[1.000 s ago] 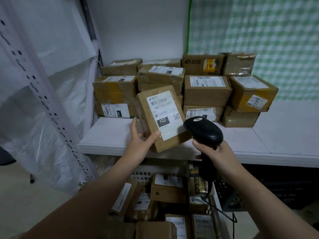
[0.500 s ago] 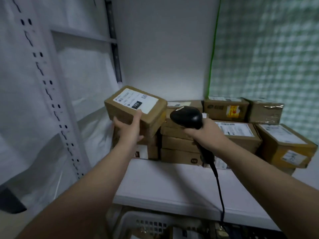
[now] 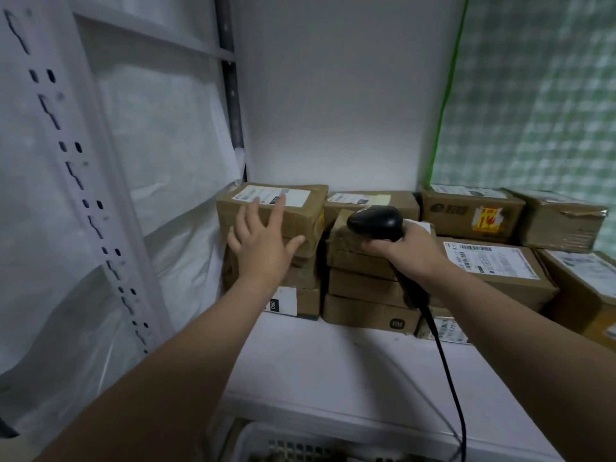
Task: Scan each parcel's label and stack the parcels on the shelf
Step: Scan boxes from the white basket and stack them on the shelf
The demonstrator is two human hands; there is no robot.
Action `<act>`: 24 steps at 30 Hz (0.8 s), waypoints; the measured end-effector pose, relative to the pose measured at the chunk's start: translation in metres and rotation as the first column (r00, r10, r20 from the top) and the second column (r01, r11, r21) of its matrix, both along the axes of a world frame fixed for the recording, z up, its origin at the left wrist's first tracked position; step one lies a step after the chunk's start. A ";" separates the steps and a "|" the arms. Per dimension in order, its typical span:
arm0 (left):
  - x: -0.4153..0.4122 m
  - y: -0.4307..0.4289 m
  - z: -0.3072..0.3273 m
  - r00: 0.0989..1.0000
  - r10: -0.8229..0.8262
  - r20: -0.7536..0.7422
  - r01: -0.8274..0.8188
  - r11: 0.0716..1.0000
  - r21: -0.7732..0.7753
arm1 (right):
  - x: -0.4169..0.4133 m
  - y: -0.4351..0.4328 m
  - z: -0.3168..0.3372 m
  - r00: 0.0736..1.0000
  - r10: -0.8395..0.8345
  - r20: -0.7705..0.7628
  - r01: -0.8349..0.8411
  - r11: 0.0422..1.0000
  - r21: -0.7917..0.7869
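Parcel (image 3: 271,203), carried in left hand (image 3: 263,238) half a second ago, now tops the stack just left of scanner (image 3: 375,221) on shelf (image 3: 333,361), left grip released, fingers spread at its front, right hand (image 3: 410,248) grip clasping scanner, so next parcel looks due.

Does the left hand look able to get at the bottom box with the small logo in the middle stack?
Probably yes, at its front: the left hand holds nothing, and the shelf before the logo box is bare, though stacked parcels lie on it.
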State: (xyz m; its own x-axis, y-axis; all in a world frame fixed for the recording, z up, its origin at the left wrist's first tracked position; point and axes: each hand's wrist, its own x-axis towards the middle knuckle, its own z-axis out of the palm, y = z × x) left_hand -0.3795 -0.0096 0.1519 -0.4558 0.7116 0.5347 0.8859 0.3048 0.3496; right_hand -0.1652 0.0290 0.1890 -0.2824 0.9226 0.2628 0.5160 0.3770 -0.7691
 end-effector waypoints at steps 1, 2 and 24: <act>-0.001 0.005 0.000 0.999 -0.026 -0.042 0.025 0.999 -0.035 | -0.001 0.001 0.000 1.000 0.012 -0.009 -0.012 1.000 -0.001; -0.002 0.010 0.000 0.997 -0.047 -0.060 0.044 0.998 -0.055 | -0.002 0.002 0.000 0.999 0.023 -0.023 -0.024 1.000 -0.002; 0.047 -0.093 -0.064 0.972 -0.235 -0.027 0.234 0.971 -0.041 | 0.043 -0.077 -0.038 0.973 0.233 0.007 -0.216 0.911 -0.351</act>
